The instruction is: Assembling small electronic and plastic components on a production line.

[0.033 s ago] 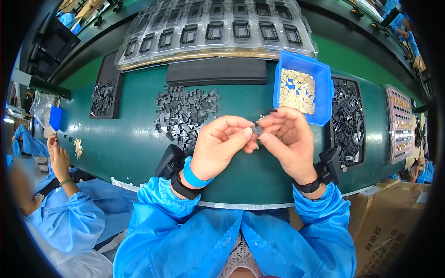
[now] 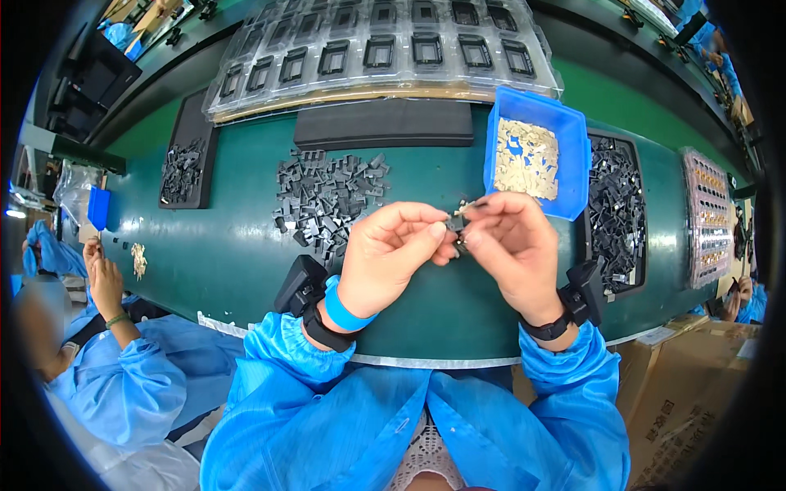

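My left hand (image 2: 383, 252) is closed in a pinch, thumb and forefinger together, on a small dark plastic part (image 2: 459, 242) that shows only in part between my hands. Facing it, my right hand (image 2: 514, 245) has its fingers curled inward, the thumb close to the part. Small beige bits (image 2: 463, 208) show by the right forefinger's tip; whether the fingers hold them or they lie behind, I cannot tell. Left of my hands lies a loose heap of dark grey plastic parts (image 2: 327, 192). A blue bin (image 2: 577, 176) of thin beige pieces (image 2: 528, 159) stands just beyond my right hand.
Clear plastic trays of black frames (image 2: 378, 53) stand at the back, behind a black foam block (image 2: 383, 125). Black trays of dark parts stand left (image 2: 205, 155) and right (image 2: 637, 274). A pink tray (image 2: 706, 221) is farther right. A co-worker's hand (image 2: 105, 282) is at left.
My right fingertips have drawn slightly apart from my left ones, with the thumb and forefinger wider apart. More beige shows by the forefinger. My left hand is almost still.
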`<action>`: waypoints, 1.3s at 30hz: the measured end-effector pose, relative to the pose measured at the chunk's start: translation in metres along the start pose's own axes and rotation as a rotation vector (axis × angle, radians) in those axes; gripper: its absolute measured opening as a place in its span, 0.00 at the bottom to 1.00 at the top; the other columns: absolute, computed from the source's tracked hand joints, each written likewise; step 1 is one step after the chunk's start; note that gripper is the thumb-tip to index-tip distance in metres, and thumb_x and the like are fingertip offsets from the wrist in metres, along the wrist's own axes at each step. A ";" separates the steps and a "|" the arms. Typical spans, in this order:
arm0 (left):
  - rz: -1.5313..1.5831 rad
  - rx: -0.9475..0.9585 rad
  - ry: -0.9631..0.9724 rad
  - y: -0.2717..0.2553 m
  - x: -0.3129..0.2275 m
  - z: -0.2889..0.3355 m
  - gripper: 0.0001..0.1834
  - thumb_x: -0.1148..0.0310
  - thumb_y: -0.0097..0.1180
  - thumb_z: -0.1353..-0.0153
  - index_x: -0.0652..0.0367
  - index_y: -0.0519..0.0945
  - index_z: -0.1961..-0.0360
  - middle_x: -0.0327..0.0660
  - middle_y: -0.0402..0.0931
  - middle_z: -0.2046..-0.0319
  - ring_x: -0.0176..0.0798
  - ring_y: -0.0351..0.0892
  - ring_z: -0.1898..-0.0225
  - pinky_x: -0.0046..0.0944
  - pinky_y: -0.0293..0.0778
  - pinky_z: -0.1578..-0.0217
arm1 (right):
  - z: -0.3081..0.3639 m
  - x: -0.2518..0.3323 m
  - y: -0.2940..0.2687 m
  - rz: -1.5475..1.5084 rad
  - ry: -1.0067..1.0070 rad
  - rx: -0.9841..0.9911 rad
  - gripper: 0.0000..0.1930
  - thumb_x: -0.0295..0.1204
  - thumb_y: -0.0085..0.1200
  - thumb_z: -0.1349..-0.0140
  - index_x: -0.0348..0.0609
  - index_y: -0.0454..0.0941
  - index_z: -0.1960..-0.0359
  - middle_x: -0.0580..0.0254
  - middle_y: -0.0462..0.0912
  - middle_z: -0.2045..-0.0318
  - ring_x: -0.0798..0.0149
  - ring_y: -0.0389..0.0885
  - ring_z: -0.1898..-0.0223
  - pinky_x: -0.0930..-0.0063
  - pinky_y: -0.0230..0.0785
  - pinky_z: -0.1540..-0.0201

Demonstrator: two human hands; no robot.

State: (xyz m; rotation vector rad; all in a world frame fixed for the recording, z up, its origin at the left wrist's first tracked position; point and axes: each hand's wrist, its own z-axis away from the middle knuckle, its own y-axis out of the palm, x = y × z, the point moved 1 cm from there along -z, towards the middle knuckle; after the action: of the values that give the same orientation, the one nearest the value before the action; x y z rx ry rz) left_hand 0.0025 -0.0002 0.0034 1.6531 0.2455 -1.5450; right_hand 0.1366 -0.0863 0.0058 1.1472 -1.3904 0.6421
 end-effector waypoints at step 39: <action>-0.437 -0.081 0.137 0.005 0.003 0.002 0.07 0.81 0.51 0.43 0.67 0.76 0.63 0.44 0.79 0.71 0.34 0.80 0.67 0.30 0.77 0.64 | 0.000 0.001 -0.004 0.540 -0.031 -0.095 0.04 0.21 0.55 0.52 0.37 0.72 0.77 0.64 0.70 0.76 0.76 0.69 0.85 0.82 0.60 0.84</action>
State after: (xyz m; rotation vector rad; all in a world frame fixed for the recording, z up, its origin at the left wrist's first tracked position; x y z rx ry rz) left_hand 0.0047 -0.0064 0.0035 1.7179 0.7758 -1.7076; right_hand 0.1398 -0.0884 0.0059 0.7034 -1.7547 0.9262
